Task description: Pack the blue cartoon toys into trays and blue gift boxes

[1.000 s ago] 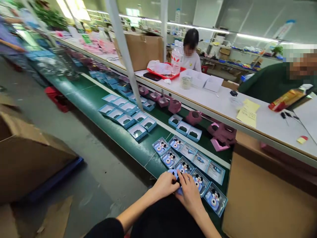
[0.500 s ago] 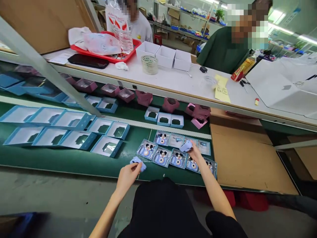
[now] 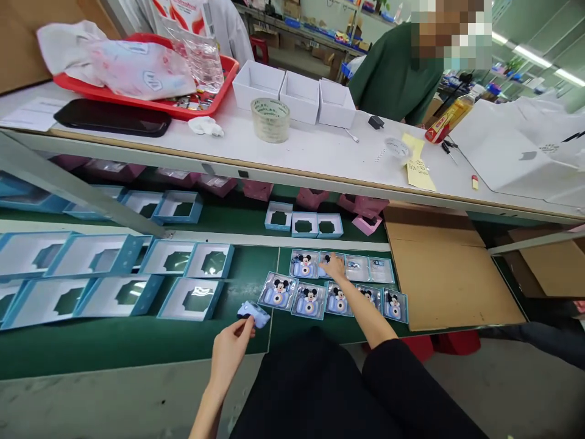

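Observation:
In my left hand point(image 3: 232, 349) is a light-blue toy camera point(image 3: 254, 313), pinched at its lower edge above the green bench. My right hand point(image 3: 336, 268) reaches to the back row of small blue boxes, its fingers on another toy camera point(image 3: 324, 272) lying in the second box; the hand partly covers it. Left of it, a boxed toy camera point(image 3: 303, 266) shows a black mouse-eared figure. To its right, two boxes have clear plastic trays point(image 3: 357, 268) with small items inside. Several more boxed toy cameras point(image 3: 308, 303) form the front row.
Blue window-front boxes point(image 3: 189, 299) stand in rows at left. Cardboard point(image 3: 457, 286) covers the bench at right. Above runs a white shelf point(image 3: 315, 143) with a tape roll point(image 3: 270, 121), white boxes point(image 3: 299, 97) and a red tray point(image 3: 228, 79). A person in green point(image 3: 388, 73) is behind it.
My right hand has moved left and away from me, bringing its toy camera down into the second back-row box. My left hand still holds its toy camera. The view has shifted closer.

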The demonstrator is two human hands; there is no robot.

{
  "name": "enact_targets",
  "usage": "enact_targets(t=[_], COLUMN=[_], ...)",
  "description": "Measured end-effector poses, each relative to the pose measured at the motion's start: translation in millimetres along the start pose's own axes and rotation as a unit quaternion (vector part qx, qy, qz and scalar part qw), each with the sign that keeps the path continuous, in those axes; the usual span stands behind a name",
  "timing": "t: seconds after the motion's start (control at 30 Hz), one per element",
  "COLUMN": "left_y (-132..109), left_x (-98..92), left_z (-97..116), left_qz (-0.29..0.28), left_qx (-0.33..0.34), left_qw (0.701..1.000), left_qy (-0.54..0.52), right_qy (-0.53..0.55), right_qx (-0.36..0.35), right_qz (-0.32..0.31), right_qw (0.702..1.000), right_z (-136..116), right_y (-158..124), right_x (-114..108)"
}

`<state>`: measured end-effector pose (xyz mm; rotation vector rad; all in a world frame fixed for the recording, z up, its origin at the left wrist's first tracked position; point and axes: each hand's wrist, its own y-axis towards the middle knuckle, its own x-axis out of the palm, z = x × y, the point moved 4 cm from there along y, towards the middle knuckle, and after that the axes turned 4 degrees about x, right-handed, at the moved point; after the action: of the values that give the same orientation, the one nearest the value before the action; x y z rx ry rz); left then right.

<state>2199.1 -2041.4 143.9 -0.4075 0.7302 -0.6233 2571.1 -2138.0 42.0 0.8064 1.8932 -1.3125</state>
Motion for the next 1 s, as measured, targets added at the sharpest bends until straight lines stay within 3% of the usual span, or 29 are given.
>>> enact_targets(t=[0.2,0.47,0.63,0.8,1.0], left_y=[14.6,31.1,36.0,36.3,36.6], left_x=[-20.1,-38.8,-34.9,-27.0,-12.4], left_z=[-0.2,-3.9,2.1,11.2,33.8], left_qz=[0.008,0.027,0.025,0.007,-0.008], left_qx=[-0.016,-0.025,-0.026,-0.001,0.042], left_qw=[1.000,0.999,0.998,0.999,0.999], left_qy=[0.000,0.027,0.043,0.046,0.034], right_qy=[-0.104,-0.155,-0.184,-0.211,-0.212], right_qx=[0.012,0.024,-0.036,-0.112,-0.150], right_qz=[0.014,-0.006,-0.108,-0.092,-0.087], right_qw=[0.994,0.988,0.976,0.967,0.962], right_z=[-3.0,-3.4,5.6,22.9,38.6], right_y=[14.2,13.5,14.9,4.2,-8.1], right_x=[0.0,6.0,1.4,-14.0,-6.6])
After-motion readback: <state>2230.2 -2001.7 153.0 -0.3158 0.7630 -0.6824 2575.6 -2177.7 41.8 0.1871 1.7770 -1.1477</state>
